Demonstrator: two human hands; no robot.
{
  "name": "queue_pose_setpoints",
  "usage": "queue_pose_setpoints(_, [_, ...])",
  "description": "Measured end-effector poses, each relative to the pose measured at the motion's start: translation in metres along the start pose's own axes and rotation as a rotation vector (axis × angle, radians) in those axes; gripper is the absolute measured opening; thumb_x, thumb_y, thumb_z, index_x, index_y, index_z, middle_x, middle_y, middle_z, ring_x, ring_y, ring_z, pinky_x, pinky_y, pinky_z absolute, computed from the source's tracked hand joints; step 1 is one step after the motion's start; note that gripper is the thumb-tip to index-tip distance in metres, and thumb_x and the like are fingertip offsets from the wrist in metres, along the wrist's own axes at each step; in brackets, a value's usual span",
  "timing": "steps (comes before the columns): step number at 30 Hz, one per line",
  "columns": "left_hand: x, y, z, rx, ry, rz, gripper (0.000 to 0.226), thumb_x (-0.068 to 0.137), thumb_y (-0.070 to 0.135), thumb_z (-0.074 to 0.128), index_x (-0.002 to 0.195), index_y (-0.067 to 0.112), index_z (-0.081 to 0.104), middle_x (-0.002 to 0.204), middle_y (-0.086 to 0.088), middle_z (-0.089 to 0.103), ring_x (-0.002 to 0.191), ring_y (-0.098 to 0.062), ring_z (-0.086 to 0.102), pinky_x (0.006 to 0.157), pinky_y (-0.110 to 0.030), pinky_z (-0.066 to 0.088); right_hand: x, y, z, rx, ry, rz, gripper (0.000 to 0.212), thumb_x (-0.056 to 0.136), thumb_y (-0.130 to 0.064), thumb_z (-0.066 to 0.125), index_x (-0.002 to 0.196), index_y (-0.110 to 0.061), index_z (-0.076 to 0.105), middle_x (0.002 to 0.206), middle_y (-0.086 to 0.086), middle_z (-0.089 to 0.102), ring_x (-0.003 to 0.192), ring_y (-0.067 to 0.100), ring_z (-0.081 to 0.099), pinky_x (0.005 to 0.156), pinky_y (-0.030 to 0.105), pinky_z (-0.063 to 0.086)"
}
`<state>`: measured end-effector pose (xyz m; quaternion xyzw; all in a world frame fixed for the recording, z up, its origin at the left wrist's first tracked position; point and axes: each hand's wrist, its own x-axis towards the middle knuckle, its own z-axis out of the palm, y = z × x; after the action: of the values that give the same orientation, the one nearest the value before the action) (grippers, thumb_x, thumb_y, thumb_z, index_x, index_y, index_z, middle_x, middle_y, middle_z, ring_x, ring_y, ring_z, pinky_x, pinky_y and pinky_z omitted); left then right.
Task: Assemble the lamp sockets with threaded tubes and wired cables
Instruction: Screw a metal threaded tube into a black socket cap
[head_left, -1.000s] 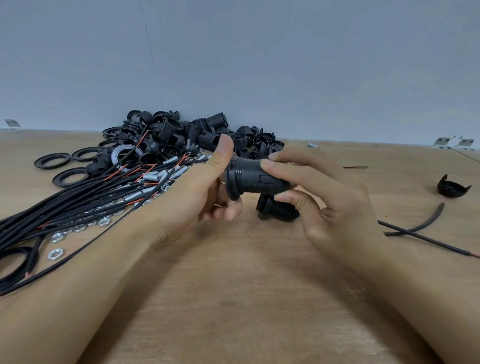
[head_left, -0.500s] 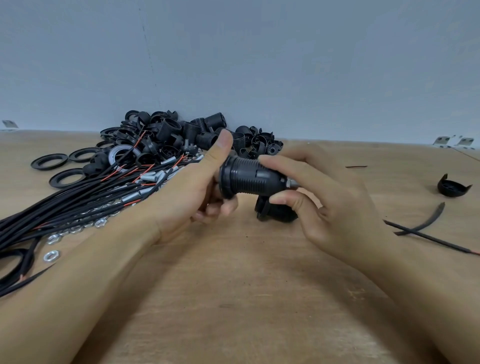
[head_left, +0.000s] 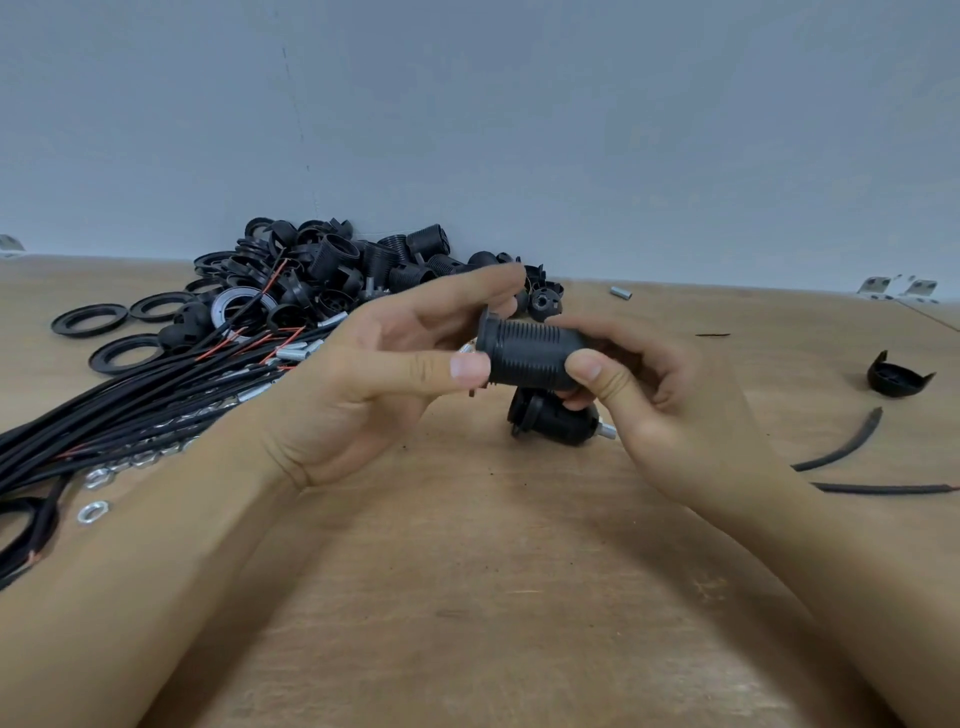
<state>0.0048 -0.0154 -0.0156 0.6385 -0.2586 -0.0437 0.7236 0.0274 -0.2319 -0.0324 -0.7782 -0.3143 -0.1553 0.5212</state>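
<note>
Socket (head_left: 524, 358), black and ribbed, is held above the tabletop (head_left: 467, 597) at the centre of the frame, lying roughly horizontal with its flanged end toward the left. It is gripped by the right hand (head_left: 670, 415), whose thumb is pressed on the near side of the barrel and whose fingers are curled round the far side. The flanged end is pinched by the left hand (head_left: 363, 389), with the thumb tip against the near rim and the index finger laid over the top; the remaining fingers of that hand are loosely curled beneath.

A second black socket (head_left: 553, 421) is seen lying on the tabletop just below the held one, with a short silver threaded tube (head_left: 607, 430) protruding from its right end, beside the right palm.

In the upper left of the frame a pile of black socket parts (head_left: 363, 265) is heaped against the grey wall (head_left: 519, 130). Black rings (head_left: 89, 319) lie flat to the left of the pile. A bundle of black cables (head_left: 130, 405) with red wire ends is spread from the pile toward the left edge, partly under the left forearm. Silver nuts (head_left: 93, 512) are scattered along the bundle at the lower left.

At the right of the frame a black cap (head_left: 896, 376) rests alone, and two loose cable pieces (head_left: 841, 452) lie below it. A lone silver tube (head_left: 621, 292) lies near the wall, right of the pile.
</note>
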Motion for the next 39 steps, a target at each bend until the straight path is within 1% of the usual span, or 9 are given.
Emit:
queue_pose_setpoints(12, [0.004, 0.001, -0.001, -0.471, 0.123, 0.015, 0.057, 0.088, 0.026, 0.039, 0.136, -0.002, 0.047, 0.139, -0.027, 0.054, 0.135, -0.032, 0.049, 0.118, -0.042, 0.027, -0.002, 0.0, 0.006, 0.035, -0.001, 0.029, 0.026, 0.089, -0.03, 0.057, 0.107, -0.047, 0.061, 0.098, -0.021, 0.07, 0.083, 0.006, 0.071, 0.078, 0.018, 0.054])
queue_pose_setpoints(17, [0.002, 0.002, -0.006, -0.611, 0.198, 0.088, 0.047, 0.085, 0.028, 0.049, 0.119, 0.002, 0.067, 0.115, -0.016, 0.071, 0.113, -0.027, 0.066, 0.103, -0.037, 0.048, -0.003, -0.001, 0.007, 0.056, 0.007, 0.034, 0.026, 0.087, -0.029, 0.058, 0.106, -0.047, 0.061, 0.097, -0.018, 0.071, 0.082, 0.007, 0.071, 0.079, 0.019, 0.055])
queue_pose_setpoints(20, [0.004, 0.003, -0.01, -0.494, 0.39, 0.071, 0.042, 0.083, 0.033, 0.053, 0.112, 0.008, 0.071, 0.11, -0.007, 0.073, 0.095, -0.019, 0.067, 0.089, -0.033, 0.05, -0.003, -0.001, 0.005, 0.067, 0.021, 0.033, 0.026, 0.087, -0.028, 0.059, 0.11, -0.042, 0.063, 0.094, -0.014, 0.072, 0.083, 0.007, 0.071, 0.077, 0.016, 0.054])
queue_pose_setpoints(23, [0.008, -0.003, -0.004, -0.22, 0.466, 0.0, 0.057, 0.086, 0.042, 0.051, 0.13, 0.007, 0.058, 0.127, -0.012, 0.067, 0.119, -0.021, 0.063, 0.106, -0.041, 0.042, -0.002, 0.0, 0.005, 0.042, 0.036, 0.04, 0.027, 0.088, -0.027, 0.058, 0.111, -0.041, 0.063, 0.096, -0.013, 0.072, 0.084, 0.005, 0.071, 0.078, 0.015, 0.054])
queue_pose_setpoints(26, [0.007, -0.004, 0.005, -0.279, 0.449, 0.048, 0.064, 0.09, 0.052, 0.044, 0.125, 0.002, 0.061, 0.082, -0.01, 0.075, 0.112, -0.029, 0.067, 0.106, -0.046, 0.041, -0.001, 0.001, 0.004, 0.012, 0.047, 0.045, 0.028, 0.089, -0.027, 0.058, 0.11, -0.044, 0.062, 0.101, -0.017, 0.07, 0.091, 0.005, 0.07, 0.086, 0.024, 0.055])
queue_pose_setpoints(27, [0.007, -0.003, 0.005, -0.345, 0.484, 0.087, 0.063, 0.09, 0.054, 0.044, 0.115, 0.002, 0.068, 0.055, -0.003, 0.064, 0.099, -0.029, 0.07, 0.1, -0.043, 0.046, -0.001, 0.001, 0.004, 0.001, 0.05, 0.047, 0.028, 0.088, -0.027, 0.058, 0.109, -0.046, 0.061, 0.101, -0.018, 0.07, 0.092, 0.007, 0.07, 0.088, 0.029, 0.055])
queue_pose_setpoints(29, [0.006, -0.002, 0.005, -0.437, 0.599, 0.113, 0.059, 0.089, 0.055, 0.044, 0.092, 0.007, 0.078, 0.037, 0.003, 0.039, 0.072, -0.024, 0.067, 0.083, -0.035, 0.054, 0.0, 0.001, 0.004, -0.013, 0.065, 0.047, 0.029, 0.087, -0.028, 0.058, 0.109, -0.046, 0.061, 0.101, -0.017, 0.071, 0.09, 0.007, 0.07, 0.088, 0.032, 0.055])
queue_pose_setpoints(35, [0.014, -0.019, 0.007, -0.19, 0.791, -0.023, 0.041, 0.096, 0.04, 0.046, 0.079, 0.011, 0.07, 0.05, 0.0, 0.048, 0.054, -0.015, 0.045, 0.059, -0.031, 0.034, 0.005, 0.0, -0.006, -0.089, 0.127, 0.041, 0.028, 0.088, -0.027, 0.057, 0.108, -0.047, 0.06, 0.104, -0.02, 0.068, 0.097, 0.011, 0.066, 0.091, 0.039, 0.053])
queue_pose_setpoints(39, [0.015, -0.024, 0.013, 0.046, 0.656, -0.049, 0.033, 0.088, 0.041, 0.055, 0.101, 0.016, 0.071, 0.09, 0.001, 0.072, 0.077, -0.011, 0.059, 0.068, -0.028, 0.042, 0.008, 0.005, -0.021, -0.118, 0.159, 0.079, 0.029, 0.092, -0.022, 0.057, 0.102, -0.049, 0.059, 0.099, -0.019, 0.068, 0.089, 0.007, 0.067, 0.089, 0.042, 0.054])
